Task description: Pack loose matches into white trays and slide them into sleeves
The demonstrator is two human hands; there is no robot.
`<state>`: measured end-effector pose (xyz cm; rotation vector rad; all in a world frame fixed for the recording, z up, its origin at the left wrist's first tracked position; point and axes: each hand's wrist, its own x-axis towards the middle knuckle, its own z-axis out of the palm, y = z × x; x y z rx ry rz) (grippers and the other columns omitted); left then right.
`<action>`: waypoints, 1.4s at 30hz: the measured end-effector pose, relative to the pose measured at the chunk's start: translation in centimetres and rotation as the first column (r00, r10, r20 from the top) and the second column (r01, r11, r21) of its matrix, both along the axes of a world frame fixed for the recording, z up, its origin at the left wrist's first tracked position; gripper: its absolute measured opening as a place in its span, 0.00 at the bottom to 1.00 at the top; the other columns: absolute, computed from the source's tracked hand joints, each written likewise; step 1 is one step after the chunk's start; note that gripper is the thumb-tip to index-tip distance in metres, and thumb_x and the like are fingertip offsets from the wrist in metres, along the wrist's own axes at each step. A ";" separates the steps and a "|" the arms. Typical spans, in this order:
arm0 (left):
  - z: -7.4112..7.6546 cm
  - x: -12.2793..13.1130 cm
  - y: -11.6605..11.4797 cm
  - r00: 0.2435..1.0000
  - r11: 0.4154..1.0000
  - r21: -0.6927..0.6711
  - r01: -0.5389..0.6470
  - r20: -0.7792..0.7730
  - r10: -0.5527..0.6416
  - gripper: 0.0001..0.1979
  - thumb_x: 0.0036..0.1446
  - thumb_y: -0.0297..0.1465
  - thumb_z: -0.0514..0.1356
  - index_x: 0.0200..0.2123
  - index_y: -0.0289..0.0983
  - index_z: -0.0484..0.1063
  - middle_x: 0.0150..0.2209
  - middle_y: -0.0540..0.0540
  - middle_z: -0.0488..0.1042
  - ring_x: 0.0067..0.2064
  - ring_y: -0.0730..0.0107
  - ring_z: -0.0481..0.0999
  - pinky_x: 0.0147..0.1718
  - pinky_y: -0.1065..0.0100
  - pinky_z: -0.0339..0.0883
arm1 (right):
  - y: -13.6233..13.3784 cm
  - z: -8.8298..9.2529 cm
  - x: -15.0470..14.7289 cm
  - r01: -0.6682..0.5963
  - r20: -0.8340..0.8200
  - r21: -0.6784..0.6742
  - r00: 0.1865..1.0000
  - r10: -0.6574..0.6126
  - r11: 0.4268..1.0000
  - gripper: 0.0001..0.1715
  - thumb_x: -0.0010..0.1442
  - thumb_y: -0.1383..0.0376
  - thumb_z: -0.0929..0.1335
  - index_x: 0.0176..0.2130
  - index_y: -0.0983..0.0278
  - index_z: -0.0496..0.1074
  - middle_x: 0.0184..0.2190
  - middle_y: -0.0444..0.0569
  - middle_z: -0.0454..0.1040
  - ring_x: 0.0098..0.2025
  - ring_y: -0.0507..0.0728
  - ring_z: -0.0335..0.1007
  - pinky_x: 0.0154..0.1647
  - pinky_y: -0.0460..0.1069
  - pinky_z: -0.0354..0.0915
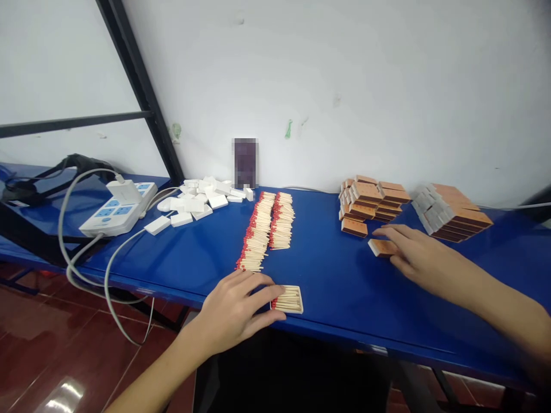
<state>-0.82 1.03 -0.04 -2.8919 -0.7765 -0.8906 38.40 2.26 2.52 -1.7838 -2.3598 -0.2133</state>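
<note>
A small white matchbox tray (301,310) filled with red-headed matches (289,299) lies at the table's front edge. My left hand (241,301) grips its left end, fingers on the far side and over the matches, thumb along the near side. To the right, my right hand (408,252) closes around the right end of a brown matchbox (380,248), which rests on or just above the table. Its thumb is at the near side and its fingers at the far side. Two long rows of loose matches (258,232) lie beyond my left hand, their red heads facing left.
Behind my right hand are a stack of brown matchboxes (370,198) and a second stack (462,212) showing grey ends. White trays (202,198) lie heaped at the back left. A power strip (120,215) with looping cables is at far left; a blurred dark rectangle (245,163) leans on the wall.
</note>
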 end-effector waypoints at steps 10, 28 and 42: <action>0.1 -0.1 -0.2 1.000 1.000 -0.015 -0.008 0.010 0.008 0.15 0.65 0.41 0.59 0.50 0.38 0.71 0.43 0.45 0.77 0.43 0.64 0.78 0.43 0.63 0.71 | -5.1 0.2 -7.3 -0.311 -0.250 -0.141 0.930 0.270 0.940 0.18 0.65 0.58 0.65 0.54 0.57 0.69 0.50 0.51 0.73 0.52 0.61 0.70 0.53 0.57 0.68; 0.2 -0.2 -0.2 0.998 0.997 -0.072 0.039 0.058 -0.034 0.18 0.63 0.43 0.61 0.50 0.40 0.69 0.43 0.46 0.80 0.43 0.64 0.79 0.42 0.64 0.69 | -5.1 0.9 -13.3 -0.454 -0.488 -0.255 0.823 0.292 0.854 0.19 0.63 0.61 0.69 0.54 0.55 0.68 0.47 0.48 0.72 0.48 0.58 0.68 0.49 0.54 0.67; 0.9 -0.9 0.0 0.981 0.922 -0.352 0.161 0.163 -0.109 0.16 0.62 0.34 0.64 0.53 0.43 0.72 0.43 0.50 0.81 0.38 0.70 0.79 0.42 0.68 0.69 | -4.1 1.4 -15.2 -0.590 -0.591 -0.280 0.727 0.348 0.757 0.15 0.62 0.61 0.70 0.50 0.56 0.71 0.45 0.46 0.74 0.47 0.56 0.68 0.49 0.51 0.66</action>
